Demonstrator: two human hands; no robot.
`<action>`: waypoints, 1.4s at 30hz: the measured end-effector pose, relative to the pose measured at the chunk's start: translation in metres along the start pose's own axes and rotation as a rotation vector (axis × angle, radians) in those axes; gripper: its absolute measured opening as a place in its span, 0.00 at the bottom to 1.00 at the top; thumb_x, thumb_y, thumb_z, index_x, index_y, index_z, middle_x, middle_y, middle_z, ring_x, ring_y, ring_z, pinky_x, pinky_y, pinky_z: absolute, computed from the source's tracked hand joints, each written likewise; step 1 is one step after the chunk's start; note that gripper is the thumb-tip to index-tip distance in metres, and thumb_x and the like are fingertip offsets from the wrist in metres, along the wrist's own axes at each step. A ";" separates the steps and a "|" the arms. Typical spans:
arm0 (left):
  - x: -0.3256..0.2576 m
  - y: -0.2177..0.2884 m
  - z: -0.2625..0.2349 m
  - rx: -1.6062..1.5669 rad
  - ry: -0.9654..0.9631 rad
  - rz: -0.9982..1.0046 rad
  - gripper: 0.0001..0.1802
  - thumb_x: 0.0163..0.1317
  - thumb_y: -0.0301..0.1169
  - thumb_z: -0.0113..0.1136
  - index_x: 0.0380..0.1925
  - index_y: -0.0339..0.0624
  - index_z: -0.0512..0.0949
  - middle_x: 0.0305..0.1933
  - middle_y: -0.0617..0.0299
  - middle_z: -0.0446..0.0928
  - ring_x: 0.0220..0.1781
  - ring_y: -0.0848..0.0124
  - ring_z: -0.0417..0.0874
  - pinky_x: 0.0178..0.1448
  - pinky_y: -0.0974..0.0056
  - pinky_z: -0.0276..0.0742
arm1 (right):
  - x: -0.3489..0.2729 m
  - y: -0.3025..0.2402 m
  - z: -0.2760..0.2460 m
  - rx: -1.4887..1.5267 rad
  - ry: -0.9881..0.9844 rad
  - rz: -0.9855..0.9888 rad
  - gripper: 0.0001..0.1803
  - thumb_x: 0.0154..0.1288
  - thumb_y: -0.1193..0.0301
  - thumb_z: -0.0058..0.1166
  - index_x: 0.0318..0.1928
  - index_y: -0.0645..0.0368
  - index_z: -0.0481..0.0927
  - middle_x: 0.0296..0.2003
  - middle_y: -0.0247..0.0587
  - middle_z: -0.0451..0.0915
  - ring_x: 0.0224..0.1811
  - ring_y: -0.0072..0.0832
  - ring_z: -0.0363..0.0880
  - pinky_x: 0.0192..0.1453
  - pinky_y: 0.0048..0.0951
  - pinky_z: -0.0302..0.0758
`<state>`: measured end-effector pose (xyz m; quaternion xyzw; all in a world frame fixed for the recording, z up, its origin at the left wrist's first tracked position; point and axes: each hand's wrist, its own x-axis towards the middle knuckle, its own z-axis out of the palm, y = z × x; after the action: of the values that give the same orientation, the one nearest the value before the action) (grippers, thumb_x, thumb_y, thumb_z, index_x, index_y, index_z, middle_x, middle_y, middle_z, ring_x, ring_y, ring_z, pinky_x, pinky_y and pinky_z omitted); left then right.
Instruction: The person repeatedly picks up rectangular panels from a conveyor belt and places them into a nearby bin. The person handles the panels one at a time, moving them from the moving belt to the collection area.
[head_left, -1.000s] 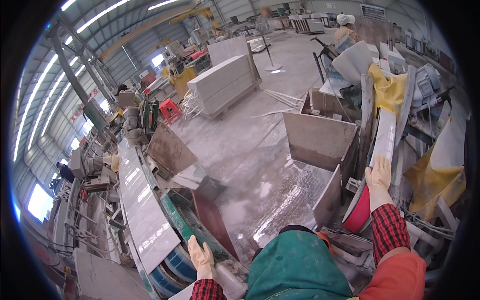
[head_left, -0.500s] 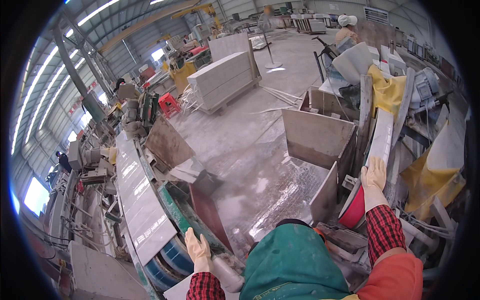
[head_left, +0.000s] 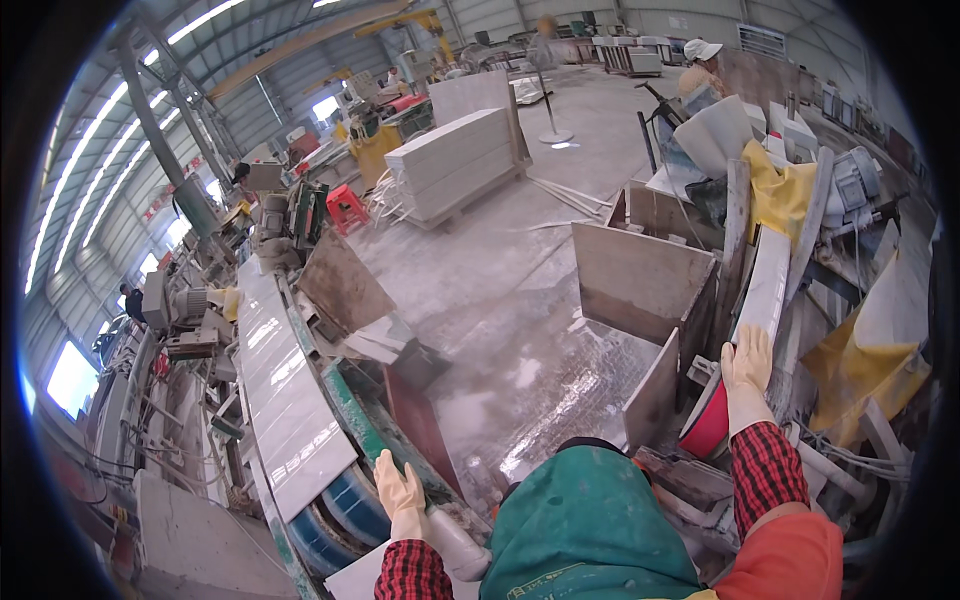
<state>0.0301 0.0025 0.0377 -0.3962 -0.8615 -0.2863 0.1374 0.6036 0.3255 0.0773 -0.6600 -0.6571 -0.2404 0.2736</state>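
The near end of a long white stone strip (head_left: 767,275) is covered by the right hand (head_left: 748,374), which is gloved and laid flat from above. In this grip nothing is seen to be pinched: the fingers are stretched forward and held roughly side by side. How firmly the strip is pressed cannot be told. From the grip, the strip lies straight ahead and slightly to the right, its long axis running away from the body, nearly in line with the fingers, toward a yellow cloth (head_left: 780,190). A red rounded end piece (head_left: 706,423) is seen just below and to the left of that hand.

The strip is far nearer to the right hand than to the left hand (head_left: 400,495), which is held well apart from it, fingers extended, with nothing seen in its grip. Beside the left hand, a blue drum (head_left: 357,505) is set at the near end of a row of pale slabs (head_left: 285,395).
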 end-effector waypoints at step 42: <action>0.002 -0.007 0.008 -0.108 0.054 -0.013 0.21 0.70 0.26 0.50 0.62 0.37 0.71 0.61 0.40 0.74 0.65 0.44 0.72 0.71 0.51 0.67 | 0.040 -0.011 -0.020 -0.011 -0.589 0.551 0.50 0.46 0.52 0.75 0.70 0.43 0.63 0.69 0.47 0.59 0.73 0.49 0.55 0.70 0.49 0.68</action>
<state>0.0231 0.0045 0.0296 -0.3898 -0.8433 -0.3438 0.1370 0.5942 0.3410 0.1196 -0.8535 -0.5046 0.0377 0.1241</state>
